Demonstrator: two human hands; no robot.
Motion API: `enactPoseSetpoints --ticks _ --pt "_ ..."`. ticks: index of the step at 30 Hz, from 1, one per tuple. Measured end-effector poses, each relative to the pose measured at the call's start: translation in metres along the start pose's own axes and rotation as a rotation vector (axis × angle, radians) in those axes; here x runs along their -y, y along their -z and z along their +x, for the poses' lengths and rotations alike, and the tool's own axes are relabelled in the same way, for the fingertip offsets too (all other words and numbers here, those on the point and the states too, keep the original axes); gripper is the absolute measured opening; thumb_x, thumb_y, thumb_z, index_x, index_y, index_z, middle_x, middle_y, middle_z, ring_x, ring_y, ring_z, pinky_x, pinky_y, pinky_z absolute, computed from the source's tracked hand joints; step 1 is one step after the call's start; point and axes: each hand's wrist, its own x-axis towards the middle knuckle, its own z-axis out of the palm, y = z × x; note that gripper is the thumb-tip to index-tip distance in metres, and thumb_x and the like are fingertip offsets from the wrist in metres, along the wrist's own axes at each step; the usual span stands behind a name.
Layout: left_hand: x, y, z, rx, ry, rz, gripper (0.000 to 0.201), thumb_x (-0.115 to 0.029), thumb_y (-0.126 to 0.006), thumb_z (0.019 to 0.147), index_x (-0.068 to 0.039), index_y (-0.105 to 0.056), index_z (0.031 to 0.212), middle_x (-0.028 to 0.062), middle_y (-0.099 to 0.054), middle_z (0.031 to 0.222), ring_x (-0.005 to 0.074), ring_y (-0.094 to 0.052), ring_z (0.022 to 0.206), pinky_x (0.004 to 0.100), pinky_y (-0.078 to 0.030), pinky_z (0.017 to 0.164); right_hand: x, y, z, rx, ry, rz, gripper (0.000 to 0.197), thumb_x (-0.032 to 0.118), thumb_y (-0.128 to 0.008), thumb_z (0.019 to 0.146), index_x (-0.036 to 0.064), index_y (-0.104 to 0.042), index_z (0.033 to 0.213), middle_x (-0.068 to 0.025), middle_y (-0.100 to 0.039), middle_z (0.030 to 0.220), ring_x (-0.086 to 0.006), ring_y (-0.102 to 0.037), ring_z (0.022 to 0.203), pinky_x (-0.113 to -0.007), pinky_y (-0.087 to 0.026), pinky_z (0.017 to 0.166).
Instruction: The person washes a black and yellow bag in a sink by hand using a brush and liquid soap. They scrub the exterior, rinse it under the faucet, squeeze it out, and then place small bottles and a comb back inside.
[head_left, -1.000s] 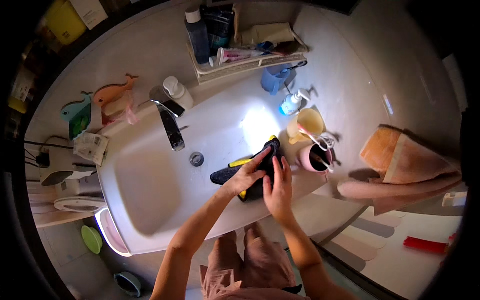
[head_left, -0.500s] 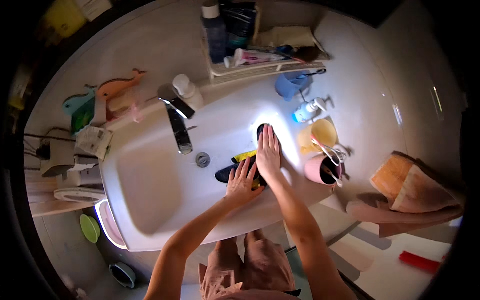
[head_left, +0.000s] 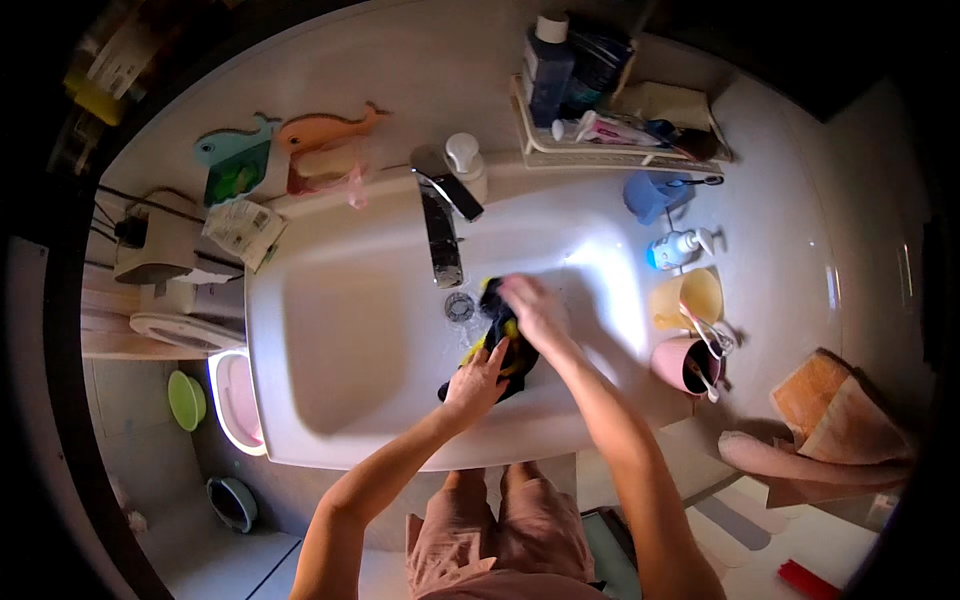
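Note:
A wet-looking black and yellow cloth [head_left: 512,352] lies bunched in the white sink basin, just right of the drain. Its exact kind is hard to make out. My left hand [head_left: 474,386] grips the near part of it, fingers bent over the fabric. At the far end, my right hand [head_left: 532,312] is closed around the cloth, slightly smeared by motion. Both palms face down, hiding some of the fabric. Water glistens around the metal drain [head_left: 459,307], below the faucet [head_left: 440,235].
A white pump bottle [head_left: 465,160] stands behind the faucet. Along the basin's right rim are a blue cup [head_left: 652,197], a blue-and-white pump bottle [head_left: 676,249], a yellow cup [head_left: 688,296] and a pink cup [head_left: 678,364] with toothbrushes. Whale-shaped soap holders [head_left: 328,145] hang at the back left.
The cloth has gone from spread flat under outstretched hands to a bunched heap nearer the drain. My fingers have curled onto it. The whole view has shifted.

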Motion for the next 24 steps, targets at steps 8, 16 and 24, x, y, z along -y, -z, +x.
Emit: enactPoseSetpoints --ticks 8,16,24 --pt "0.014 -0.013 -0.008 0.017 -0.079 -0.243 0.08 -0.026 -0.063 0.086 0.002 -0.019 0.146 0.0264 -0.033 0.145 0.0398 -0.036 0.132 0.0404 -0.032 0.109 0.024 -0.036 0.002 0.031 -0.281 -0.503 0.088 0.051 -0.054 0.088 -0.0077 -0.022 0.145 -0.0239 -0.015 0.154 -0.0391 -0.012 0.143 -0.051 -0.013 0.115" --pt "0.038 0.03 -0.017 -0.076 0.136 -0.014 0.043 -0.033 -0.061 0.087 -0.008 -0.057 0.122 0.0108 -0.061 0.119 0.031 -0.054 0.112 0.0451 -0.041 0.094 0.025 -0.093 0.024 0.197 0.518 -0.41 0.055 0.022 -0.064 0.078 0.0103 -0.052 0.13 -0.0079 -0.046 0.139 -0.0273 -0.037 0.133 -0.047 -0.031 0.107" --pt "0.057 0.048 -0.046 -0.114 0.269 0.075 0.037 -0.035 -0.058 0.09 -0.011 -0.06 0.118 0.011 -0.063 0.113 0.0306 -0.055 0.111 0.0439 -0.04 0.095 0.052 -0.088 0.025 -0.269 -0.01 -0.514 0.046 0.014 -0.073 0.072 0.0196 -0.062 0.116 -0.0123 -0.054 0.113 -0.0327 -0.046 0.113 -0.05 -0.037 0.092"
